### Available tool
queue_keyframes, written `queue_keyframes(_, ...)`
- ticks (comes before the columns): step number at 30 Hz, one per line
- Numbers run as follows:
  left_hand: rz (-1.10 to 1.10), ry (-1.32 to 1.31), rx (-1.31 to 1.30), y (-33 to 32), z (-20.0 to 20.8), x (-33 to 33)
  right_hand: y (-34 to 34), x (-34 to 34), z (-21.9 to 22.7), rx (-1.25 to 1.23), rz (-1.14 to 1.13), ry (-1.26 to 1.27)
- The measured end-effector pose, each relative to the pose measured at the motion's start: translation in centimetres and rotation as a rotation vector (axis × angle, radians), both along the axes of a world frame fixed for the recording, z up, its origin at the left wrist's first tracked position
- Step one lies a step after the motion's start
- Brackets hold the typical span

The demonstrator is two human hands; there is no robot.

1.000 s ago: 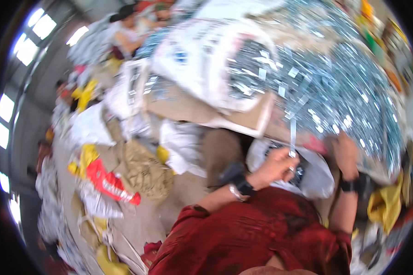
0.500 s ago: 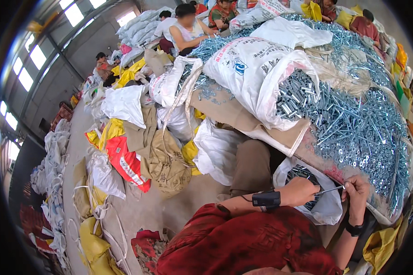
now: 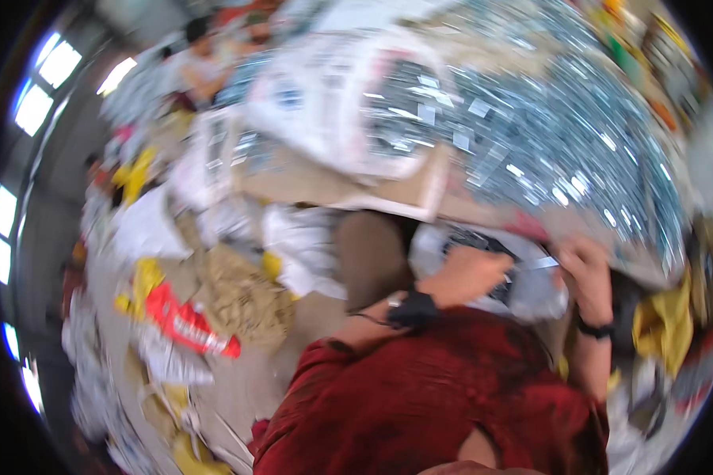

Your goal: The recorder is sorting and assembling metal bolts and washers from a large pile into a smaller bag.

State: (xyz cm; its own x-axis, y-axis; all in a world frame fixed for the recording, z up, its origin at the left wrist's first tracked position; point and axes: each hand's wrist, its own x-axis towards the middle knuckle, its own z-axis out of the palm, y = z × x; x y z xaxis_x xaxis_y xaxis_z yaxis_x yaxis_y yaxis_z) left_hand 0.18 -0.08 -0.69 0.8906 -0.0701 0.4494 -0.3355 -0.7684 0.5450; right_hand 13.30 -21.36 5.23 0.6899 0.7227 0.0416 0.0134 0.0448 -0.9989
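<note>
The whole picture is smeared by motion. My left hand, fingers curled, hovers over an open white sack holding dark metal pieces; what it grips is hidden. To its right, my right hand is closed in a pinch at the table's near edge. A short pale metal streak, seemingly the bolt, sticks out from its fingertips toward my left hand. Dark bands sit on both wrists.
A heap of shiny bolts and small hardware covers the table beyond. A large printed white sack lies open on it, spilling metal sleeves. Brown and red bags lie on the floor at left. Several people sit at the far left.
The view has swung, so the table and heap sit further left and higher. My left hand has drawn away from the bolt, which was between both hands, and is lower over the sack.
</note>
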Motion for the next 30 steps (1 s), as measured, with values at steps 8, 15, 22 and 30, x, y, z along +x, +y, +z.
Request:
queue_keyframes(8, -0.027, 0.685, -0.967, 0.2, 0.0, 0.1, -5.0, 8.5, -3.1, 0.012, -0.726, -0.133)
queue_keyframes(15, -0.099, 0.737, -1.048, -1.0, -0.6, 1.1, -5.8, 11.3, -5.8, -0.901, -0.700, -1.059)
queue_keyframes(22, -0.083, 0.748, -0.956, 0.8, -0.7, 1.0, -3.0, 12.7, -5.8, -1.051, -0.637, -1.136)
queue_keyframes(30, -0.064, 0.426, -0.609, -0.8, -1.9, 1.1, -6.4, 14.7, -9.6, -1.235, -0.676, -1.265)
